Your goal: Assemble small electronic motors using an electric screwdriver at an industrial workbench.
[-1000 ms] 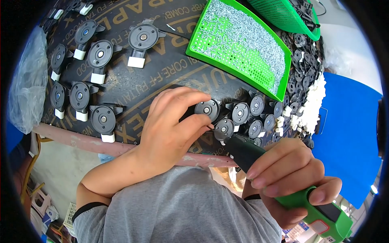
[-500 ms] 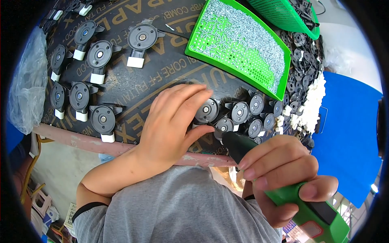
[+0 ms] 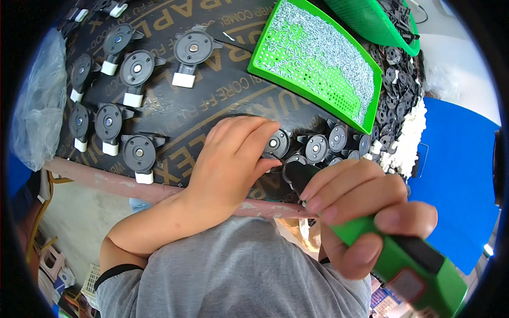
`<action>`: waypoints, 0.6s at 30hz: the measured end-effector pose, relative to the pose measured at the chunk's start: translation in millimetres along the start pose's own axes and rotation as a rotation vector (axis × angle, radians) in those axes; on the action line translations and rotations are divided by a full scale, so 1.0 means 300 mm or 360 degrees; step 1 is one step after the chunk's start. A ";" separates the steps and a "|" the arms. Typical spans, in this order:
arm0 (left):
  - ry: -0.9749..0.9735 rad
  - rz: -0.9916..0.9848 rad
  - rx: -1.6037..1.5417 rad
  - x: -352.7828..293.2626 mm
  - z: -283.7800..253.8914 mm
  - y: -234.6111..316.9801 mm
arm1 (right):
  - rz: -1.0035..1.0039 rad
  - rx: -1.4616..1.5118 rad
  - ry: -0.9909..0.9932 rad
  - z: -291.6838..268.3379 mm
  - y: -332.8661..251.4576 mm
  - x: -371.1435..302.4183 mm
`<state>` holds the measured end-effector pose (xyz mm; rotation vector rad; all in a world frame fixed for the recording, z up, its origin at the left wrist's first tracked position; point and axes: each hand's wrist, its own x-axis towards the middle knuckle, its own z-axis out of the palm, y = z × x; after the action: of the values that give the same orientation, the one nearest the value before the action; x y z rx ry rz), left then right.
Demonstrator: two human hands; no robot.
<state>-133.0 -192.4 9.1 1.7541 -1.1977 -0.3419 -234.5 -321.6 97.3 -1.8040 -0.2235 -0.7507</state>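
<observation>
The right hand [image 3: 366,206] is closed around a green power screwdriver [image 3: 404,262], its fingers wrapped over the grip and the dark nose slanting up and to the left, in toward the left hand. A thin bit shows at the tip, pointed at the near edge of a black disc part [image 3: 280,142]; whether it touches, I cannot tell. The left hand [image 3: 233,153] is half closed and curved over that same part, index fingertip beside its upper rim and thumb near the bit (the other fingertips are hidden, so how firmly it grips cannot be told).

The disc part lies on the dark tabletop [image 3: 175,116], close to the pinkish front edge [image 3: 111,183]. Just to its right sits a cluster of similar discs [image 3: 316,148], partly covered by the right hand and the tool. Well to the left, 7 more parts [image 3: 137,69] stand spread out, each with 1 white block at its near end.

Beyond the hands is a green tray [image 3: 313,99] with small silvery screws [image 3: 339,42]. Farther right are heaped black parts [image 3: 395,100], a pile of white pieces [image 3: 411,132] and a blue panel [image 3: 450,169]. A clear plastic bag [image 3: 40,106] lies at the far left.
</observation>
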 end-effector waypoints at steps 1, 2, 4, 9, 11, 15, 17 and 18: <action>-0.0008 -0.0011 0.0021 0.001 -0.005 0.001 | -0.0005 -0.0061 0.0058 0.000 -0.001 0.001; 0.0010 -0.0016 0.0048 -0.002 -0.004 0.001 | -0.0011 -0.0115 0.0115 0.001 0.002 0.003; 0.0055 0.0059 0.0039 -0.018 0.010 -0.007 | -0.0063 -0.0079 0.0080 -0.006 0.000 0.007; 0.0058 0.0125 0.0067 -0.031 -0.017 -0.007 | -0.0220 -0.0431 0.0103 -0.095 -0.087 0.031; 0.0034 0.0104 0.0099 -0.043 -0.075 0.027 | -0.0112 -0.0672 0.0339 -0.133 -0.132 0.008; -0.0028 0.0135 0.0805 -0.088 -0.331 0.049 | -0.0003 -0.1213 0.0796 -0.212 -0.167 -0.048; -0.0124 0.0041 0.1086 -0.105 -0.419 0.048 | 0.0085 -0.1381 0.0753 -0.329 -0.194 -0.091; -0.0189 -0.0013 0.1181 -0.117 -0.439 0.041 | 0.0134 -0.1503 0.0840 -0.345 -0.174 -0.085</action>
<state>-69.1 -92.3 76.8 2.3905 -1.5228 0.0114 -319.6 -390.9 142.3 -2.3522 0.6584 -1.3775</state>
